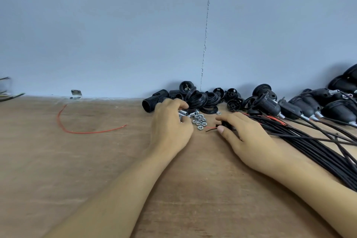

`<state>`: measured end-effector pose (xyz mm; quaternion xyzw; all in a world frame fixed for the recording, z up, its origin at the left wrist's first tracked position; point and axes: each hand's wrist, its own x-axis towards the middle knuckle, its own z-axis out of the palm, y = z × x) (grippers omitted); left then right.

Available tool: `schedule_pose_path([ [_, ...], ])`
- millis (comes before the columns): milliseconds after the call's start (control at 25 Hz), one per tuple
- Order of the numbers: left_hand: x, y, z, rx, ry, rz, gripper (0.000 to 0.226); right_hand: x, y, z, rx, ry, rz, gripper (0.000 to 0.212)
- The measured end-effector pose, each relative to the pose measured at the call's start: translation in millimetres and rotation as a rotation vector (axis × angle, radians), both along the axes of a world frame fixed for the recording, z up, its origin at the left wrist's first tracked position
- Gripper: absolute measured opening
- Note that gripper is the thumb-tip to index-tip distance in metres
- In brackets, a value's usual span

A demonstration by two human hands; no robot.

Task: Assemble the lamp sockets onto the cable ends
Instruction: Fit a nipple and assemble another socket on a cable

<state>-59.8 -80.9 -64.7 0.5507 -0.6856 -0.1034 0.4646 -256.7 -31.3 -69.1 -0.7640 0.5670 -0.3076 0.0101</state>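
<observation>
Currently pinching a small black plastic socket base in the right hand, with thin red and black wire tips poking out leftward, just beside the bundle of black sheathed cables. Curling the left hand over short silver threaded metal tubes beside loose silver hex nuts; cannot tell whether actually gripping one. Risks, probably: scattering nuts across the brown wooden table by raking carelessly; letting the base slide back off the tips by slackening the pinch; bending those tips when threading.
</observation>
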Motion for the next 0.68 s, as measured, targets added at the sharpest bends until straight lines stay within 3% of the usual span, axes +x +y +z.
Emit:
schedule_pose_path([
  [160, 14, -11, 2, 0.064, -0.072, 0.174, 0.05, -1, -1, -3, -0.013, -0.004, 0.011, 0.029],
  [400, 28, -25, 3, 0.287, -0.184, 0.11, 0.057, -2, 0, -5, -0.031, -0.006, 0.024, 0.025],
  [680, 33, -27, 0, 0.07, 0.028, 0.234, 0.033, -2, 0, -5, -0.026, -0.005, 0.029, 0.023],
])
